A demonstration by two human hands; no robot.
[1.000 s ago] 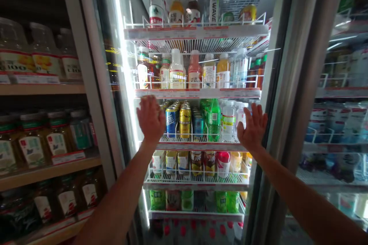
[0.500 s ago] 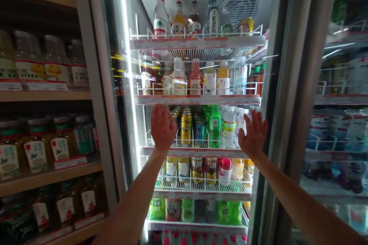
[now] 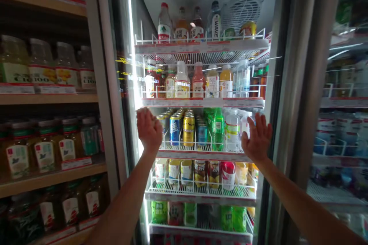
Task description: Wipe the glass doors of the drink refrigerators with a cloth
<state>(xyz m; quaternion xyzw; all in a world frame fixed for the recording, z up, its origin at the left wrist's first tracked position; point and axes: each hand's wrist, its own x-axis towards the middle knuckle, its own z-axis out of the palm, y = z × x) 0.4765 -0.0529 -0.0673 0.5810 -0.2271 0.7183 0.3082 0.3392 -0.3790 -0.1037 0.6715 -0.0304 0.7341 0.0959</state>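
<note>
My left hand (image 3: 149,130) is raised in front of the left side of a lit drinks fridge, near the cans on the middle shelf (image 3: 201,155). Its fingers look bent and bunched; a pale edge shows at their tips, but what they hold, if anything, cannot be made out. To the right, my right hand (image 3: 258,138) is up with fingers spread, holding nothing. Clear bottles (image 3: 232,130) stand just left of it. Between my hands are a blue can (image 3: 175,129), a gold can (image 3: 189,130) and a green bottle (image 3: 217,128).
Bottles of juice (image 3: 198,80) line the shelf above, and cartons and drinks (image 3: 186,172) fill the one below. Wooden shelving with bottles (image 3: 44,147) stands at left. A metal door frame (image 3: 301,84) rises at right. Yellow reflections suggest glass at the fridge's left.
My left hand has moved left, away from the gold can, uncovering the blue can. My right hand stays raised and spread at about the same place. The view has shifted slightly.
</note>
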